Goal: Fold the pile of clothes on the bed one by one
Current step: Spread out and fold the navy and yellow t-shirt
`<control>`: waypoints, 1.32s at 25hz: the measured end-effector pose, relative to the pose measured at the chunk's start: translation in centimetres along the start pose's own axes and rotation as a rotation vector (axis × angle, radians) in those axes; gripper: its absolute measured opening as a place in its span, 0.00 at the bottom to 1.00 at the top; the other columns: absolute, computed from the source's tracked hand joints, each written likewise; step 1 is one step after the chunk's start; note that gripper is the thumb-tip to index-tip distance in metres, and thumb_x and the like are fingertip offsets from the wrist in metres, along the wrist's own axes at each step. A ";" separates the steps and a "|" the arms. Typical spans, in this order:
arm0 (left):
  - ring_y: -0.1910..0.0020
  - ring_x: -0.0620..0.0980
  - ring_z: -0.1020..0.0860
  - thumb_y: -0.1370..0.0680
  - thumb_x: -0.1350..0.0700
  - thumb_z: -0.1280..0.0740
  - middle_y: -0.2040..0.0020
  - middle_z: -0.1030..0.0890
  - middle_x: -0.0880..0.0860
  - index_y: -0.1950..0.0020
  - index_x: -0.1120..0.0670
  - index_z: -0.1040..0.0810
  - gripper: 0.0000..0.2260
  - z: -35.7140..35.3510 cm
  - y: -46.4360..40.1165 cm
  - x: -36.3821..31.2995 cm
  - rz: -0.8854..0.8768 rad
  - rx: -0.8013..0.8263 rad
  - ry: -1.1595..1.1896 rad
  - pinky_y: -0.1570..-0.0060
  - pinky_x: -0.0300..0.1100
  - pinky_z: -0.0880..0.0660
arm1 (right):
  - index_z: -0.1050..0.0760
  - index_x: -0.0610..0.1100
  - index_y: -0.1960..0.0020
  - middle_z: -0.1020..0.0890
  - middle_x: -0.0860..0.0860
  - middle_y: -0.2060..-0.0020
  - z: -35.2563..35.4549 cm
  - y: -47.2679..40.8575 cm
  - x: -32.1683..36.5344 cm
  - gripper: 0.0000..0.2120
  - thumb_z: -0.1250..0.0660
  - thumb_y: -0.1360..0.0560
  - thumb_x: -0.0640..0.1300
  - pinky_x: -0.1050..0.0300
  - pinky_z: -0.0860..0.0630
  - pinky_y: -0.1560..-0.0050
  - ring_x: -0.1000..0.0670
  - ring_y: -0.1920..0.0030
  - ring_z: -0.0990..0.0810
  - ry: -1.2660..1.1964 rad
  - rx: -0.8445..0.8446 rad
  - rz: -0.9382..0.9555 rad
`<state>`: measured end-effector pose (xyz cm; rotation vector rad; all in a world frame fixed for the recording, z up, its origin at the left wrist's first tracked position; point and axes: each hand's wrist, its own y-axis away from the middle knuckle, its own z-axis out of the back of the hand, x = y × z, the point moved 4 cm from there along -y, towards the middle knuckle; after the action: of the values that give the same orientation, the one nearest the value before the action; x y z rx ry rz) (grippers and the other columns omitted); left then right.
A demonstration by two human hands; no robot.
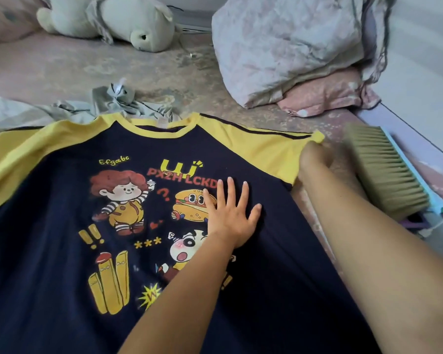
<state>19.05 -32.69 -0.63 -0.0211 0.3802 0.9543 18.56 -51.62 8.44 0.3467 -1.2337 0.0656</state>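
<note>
Lying face up across the bed (143,80), a navy T-shirt (62,251) with yellow raglan sleeves and a yellow neckband fills most of the near view, its collar pointing away from the person and its cartoon print of a red-haired figure, a burger, fries and the letters "PXZH LCKD" showing on the chest. On the right half of that print rests the left hand (230,213), palm down and flat, its fingers (232,192) straight and spread apart, the thumb lying over the burger drawing and the forearm reaching in from the lower middle. Over at the shirt's right sleeve (266,152) is the right hand (315,159), blurred and seen from behind the wrist; it sits at the sleeve's hem, but whether its fingers pinch the cloth or only touch it I cannot tell. Beyond the collar, touching the shirt's top edge, lies a crumpled grey garment (113,103) that trails off to the left edge. Just beside the right forearm, on the bed's right margin, a bed brush (386,169) with olive bristles and a light blue back lies along the edge. Farther back on the right a bundled pale floral quilt (292,42) sits on top of a pink pillow (327,98), and at the far left a pale plush toy (108,19) lies on its side on the patterned sheet
</note>
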 end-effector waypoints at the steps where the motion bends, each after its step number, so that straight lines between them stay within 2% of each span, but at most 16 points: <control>1: 0.23 0.51 0.58 0.19 0.42 0.61 0.21 0.54 0.52 0.22 0.49 0.58 0.27 1.5 0.4 0.0 0.007 -0.066 0.263 0.27 0.56 0.63 | 0.29 0.43 0.39 0.22 0.44 0.46 -1.2 1.1 0.8 0.14 0.45 0.22 0.42 0.48 0.28 0.43 0.42 0.45 0.24 0.058 0.040 0.115; 4: 0.30 0.49 0.35 0.17 0.50 0.50 0.32 0.31 0.49 0.30 0.51 0.35 0.17 7.0 0.2 4.2 0.289 -0.378 1.396 0.31 0.48 0.37 | 0.29 0.44 0.43 0.25 0.46 0.55 -7.1 8.5 2.7 0.10 0.45 0.22 0.39 0.55 0.34 0.55 0.45 0.56 0.27 0.188 0.305 0.469; 6: 0.37 0.58 0.28 0.19 0.40 0.49 0.41 0.26 0.59 0.42 0.48 0.34 0.15 3.9 -4.3 10.4 0.449 -0.391 1.624 0.51 0.54 0.26 | 0.29 0.43 0.39 0.24 0.46 0.52 -10.2 14.9 1.8 0.12 0.43 0.21 0.38 0.59 0.35 0.57 0.47 0.56 0.28 0.280 0.634 0.628; 7: 0.33 0.65 0.34 0.25 0.30 0.47 0.37 0.32 0.68 0.29 0.45 0.36 0.29 0.7 -7.1 13.4 0.506 -0.366 1.684 0.60 0.56 0.28 | 0.30 0.42 0.37 0.24 0.45 0.47 -11.3 17.7 0.5 0.14 0.42 0.22 0.38 0.57 0.32 0.53 0.47 0.52 0.26 0.368 0.829 0.670; 8: 0.29 0.70 0.42 0.32 0.24 0.44 0.32 0.40 0.70 0.25 0.39 0.52 0.41 -0.7 -8.6 15.2 0.578 -0.364 1.685 0.65 0.55 0.32 | 0.31 0.43 0.35 0.26 0.45 0.41 -12.0 19.4 -1.3 0.17 0.40 0.23 0.38 0.53 0.29 0.44 0.45 0.44 0.27 0.496 0.973 0.712; 9: 0.28 0.70 0.44 0.34 0.24 0.41 0.30 0.40 0.68 0.23 0.43 0.46 0.44 0.4 -8.5 16.5 0.659 -0.339 1.562 0.63 0.54 0.33 | 0.34 0.44 0.32 0.30 0.44 0.34 -11.8 20.2 -2.8 0.20 0.38 0.24 0.39 0.47 0.32 0.36 0.44 0.34 0.32 0.644 1.025 0.774; 11: 0.34 0.63 0.33 0.26 0.37 0.35 0.35 0.30 0.61 0.26 0.56 0.38 0.35 6.7 -5.1 14.9 0.715 -0.230 1.180 0.50 0.51 0.32 | 0.43 0.46 0.25 0.45 0.45 0.24 -8.9 19.6 -4.7 0.28 0.38 0.22 0.42 0.41 0.47 0.26 0.45 0.24 0.49 0.864 0.983 0.854; 13: 0.37 0.59 0.29 0.25 0.49 0.31 0.35 0.29 0.58 0.28 0.61 0.39 0.31 10.3 -2.5 12.5 0.704 -0.206 1.046 0.48 0.47 0.32 | 0.54 0.48 0.22 0.56 0.48 0.23 -4.4 17.6 -6.1 0.33 0.39 0.21 0.47 0.44 0.56 0.25 0.47 0.23 0.59 1.025 0.886 0.882; 16: 0.35 0.57 0.29 0.26 0.56 0.28 0.33 0.29 0.57 0.28 0.61 0.42 0.32 10.6 -4.0 12.5 0.750 -0.218 1.002 0.43 0.47 0.30 | 0.61 0.48 0.22 0.62 0.47 0.24 1.1 14.6 -8.3 0.36 0.43 0.20 0.56 0.47 0.60 0.26 0.48 0.24 0.65 1.251 0.853 0.760; 18: 0.37 0.56 0.27 0.24 0.61 0.32 0.35 0.28 0.56 0.30 0.59 0.36 0.24 11.3 -4.1 12.7 0.717 -0.330 0.973 0.44 0.44 0.30 | 0.58 0.47 0.22 0.60 0.48 0.23 1.4 13.7 -8.4 0.34 0.47 0.20 0.58 0.48 0.59 0.25 0.50 0.24 0.62 1.232 0.881 0.744; 21: 0.48 0.50 0.28 0.23 0.68 0.43 0.36 0.30 0.52 0.32 0.55 0.35 0.21 13.6 -3.3 13.4 0.535 -0.644 0.798 0.54 0.44 0.31 | 0.45 0.44 0.23 0.45 0.48 0.23 -2.2 11.6 -5.3 0.27 0.50 0.18 0.56 0.53 0.51 0.26 0.49 0.24 0.49 0.907 0.847 0.760; 23: 0.50 0.54 0.28 0.23 0.68 0.44 0.34 0.34 0.55 0.30 0.57 0.40 0.22 13.1 -2.9 14.7 0.560 -0.590 0.625 0.56 0.46 0.32 | 0.34 0.39 0.29 0.32 0.44 0.29 -6.2 9.5 -2.6 0.22 0.50 0.17 0.51 0.55 0.40 0.31 0.45 0.28 0.37 0.682 0.801 0.693; 26: 0.43 0.58 0.26 0.21 0.57 0.37 0.36 0.30 0.59 0.32 0.63 0.38 0.21 12.4 -4.1 16.6 0.714 -0.411 0.761 0.50 0.47 0.28 | 0.35 0.38 0.29 0.30 0.42 0.32 -12.3 5.6 -0.8 0.20 0.47 0.18 0.46 0.52 0.35 0.34 0.43 0.32 0.31 0.619 0.675 0.522; 28: 0.50 0.55 0.26 0.21 0.57 0.36 0.45 0.26 0.55 0.36 0.63 0.32 0.17 12.6 -4.8 16.8 0.750 -0.318 0.765 0.54 0.45 0.30 | 0.31 0.38 0.34 0.26 0.41 0.39 -15.6 3.2 -1.0 0.17 0.44 0.19 0.47 0.48 0.31 0.37 0.41 0.37 0.28 0.632 0.615 0.437; 30: 0.49 0.56 0.26 0.20 0.58 0.39 0.43 0.25 0.57 0.37 0.61 0.29 0.13 12.9 -5.4 17.0 0.729 -0.357 0.726 0.54 0.45 0.30 | 0.27 0.39 0.44 0.23 0.41 0.46 -18.3 1.5 -1.0 0.15 0.41 0.21 0.50 0.47 0.29 0.39 0.43 0.42 0.25 0.588 0.547 0.368; 33: 0.45 0.57 0.25 0.18 0.54 0.45 0.43 0.24 0.57 0.40 0.58 0.29 0.12 15.1 -4.5 18.1 0.642 -0.646 0.630 0.54 0.46 0.31 | 0.28 0.38 0.37 0.23 0.41 0.40 -20.4 0.7 0.1 0.21 0.40 0.22 0.53 0.45 0.30 0.37 0.40 0.39 0.25 0.457 0.478 0.293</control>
<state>36.60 -18.24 6.90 -0.8470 0.6608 1.6767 36.97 -44.95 2.84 0.5278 -0.7940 0.6651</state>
